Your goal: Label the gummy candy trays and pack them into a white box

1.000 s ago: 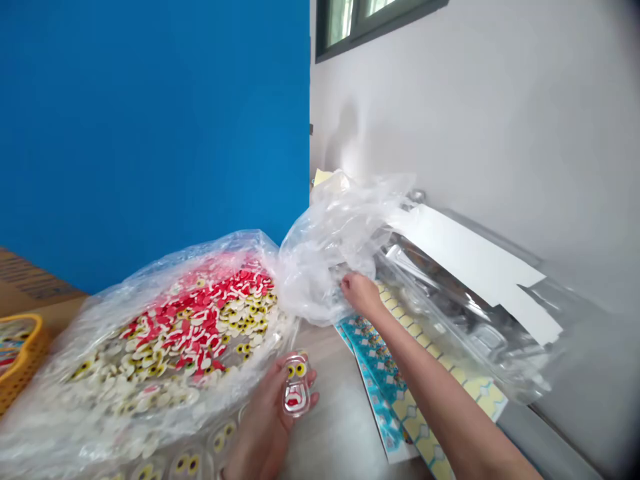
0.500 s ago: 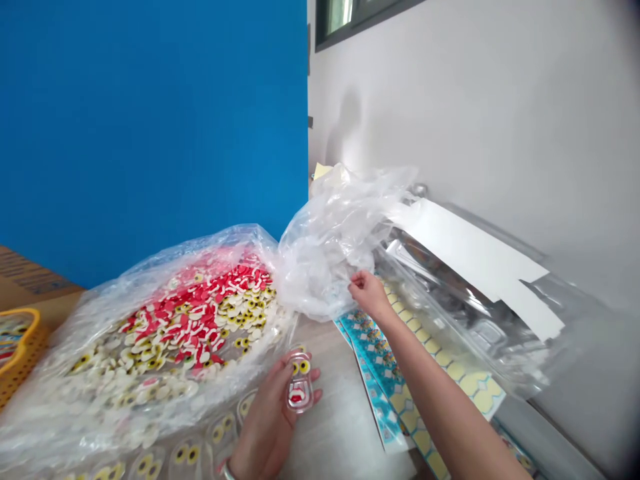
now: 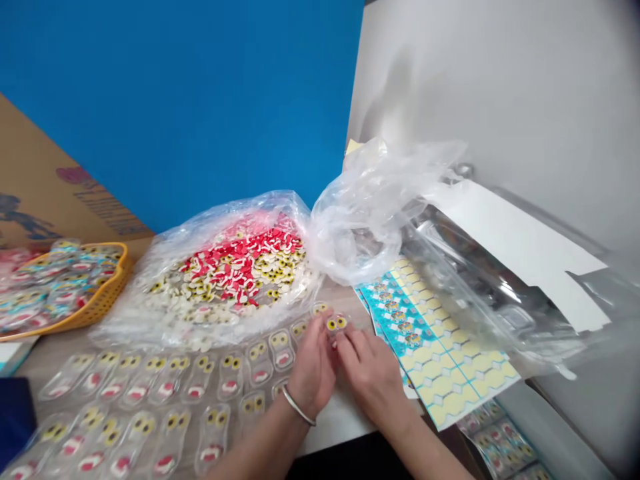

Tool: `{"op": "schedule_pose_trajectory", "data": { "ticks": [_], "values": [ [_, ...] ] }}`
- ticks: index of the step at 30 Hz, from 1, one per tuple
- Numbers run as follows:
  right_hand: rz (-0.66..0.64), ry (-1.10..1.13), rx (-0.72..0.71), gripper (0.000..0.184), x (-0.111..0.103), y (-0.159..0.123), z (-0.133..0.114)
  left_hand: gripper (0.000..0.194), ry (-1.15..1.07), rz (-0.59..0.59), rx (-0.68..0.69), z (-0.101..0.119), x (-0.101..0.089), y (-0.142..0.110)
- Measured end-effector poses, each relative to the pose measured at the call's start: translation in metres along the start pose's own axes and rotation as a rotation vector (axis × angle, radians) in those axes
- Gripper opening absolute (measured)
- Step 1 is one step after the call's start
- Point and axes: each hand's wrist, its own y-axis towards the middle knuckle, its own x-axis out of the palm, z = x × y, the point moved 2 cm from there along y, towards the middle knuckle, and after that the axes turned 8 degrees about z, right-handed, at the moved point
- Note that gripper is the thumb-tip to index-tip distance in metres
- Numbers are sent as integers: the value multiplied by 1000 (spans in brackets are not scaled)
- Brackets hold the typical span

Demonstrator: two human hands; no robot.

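A small clear plastic blister pack [image 3: 337,322] with two yellow-and-black eye pieces in its top is between my hands, above the table's near edge. My left hand [image 3: 313,370] is closed round its left side, a silver bangle on the wrist. My right hand [image 3: 369,370] has its fingers pressed on the pack's lower right part, hiding most of the lower section. Rows of similar blister packs [image 3: 229,373], with yellow eyes and red-and-white mouths, lie to the left of my hands. Behind them, a clear bag [image 3: 165,320] spills over with loose eye and mouth pieces.
An orange basket [image 3: 113,293] at the left holds packed items in a heap, with a cardboard box [image 3: 65,173] behind. On the right lie yellow and blue sticker sheets [image 3: 450,363], a crumpled plastic bag [image 3: 350,213] and a bag of clear shells [image 3: 500,313] against the wall.
My right hand has come back from the crumpled bag to the blister pack in my left hand. The view has turned left and down, bringing the rows of packs and the basket into sight.
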Motion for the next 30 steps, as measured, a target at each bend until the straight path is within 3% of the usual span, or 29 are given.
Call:
{"op": "schedule_pose_trajectory", "data": {
  "ticks": [3, 6, 8, 10, 13, 16, 18, 21, 24, 27, 30],
  "values": [
    [0, 48, -87, 23, -2, -8, -12, 25, 12, 19, -8, -6, -5, -5],
    [-5, 262, 2, 20, -10, -11, -10, 32, 91, -41, 24, -8, -12, -8],
    [30, 415, 199, 16, -15, -14, -3, 32, 112, -64, 41, -7, -17, -10],
    [68, 555, 501, 14, -14, -19, 5, 29, 102, -77, 67, -7, -20, -14],
    [-7, 900, 888, 26, 0, -27, 8, 30, 113, -110, 85, -10, -22, -22],
    [-87, 1209, 1058, 32, 15, -35, 2, 37, 196, -88, 88, -10, -29, -27],
    [-120, 1248, 1120, 33, 24, -42, -2, 44, 285, -7, 186, 1, -39, -28],
    [-216, 1158, 1082, 26, 35, -54, -9, 43, 483, 121, 509, 36, -59, -29],
    [-306, 980, 962, 13, 45, -61, -21, 31, 799, 159, 752, 67, -75, -37],
    [-387, 735, 841, 21, 49, -58, -36, 30, 1112, -1, 866, 69, -85, -47],
    [-400, 434, 664, 22, 43, -49, -47, 35, 1366, -252, 893, 49, -91, -54]
  ]
}}
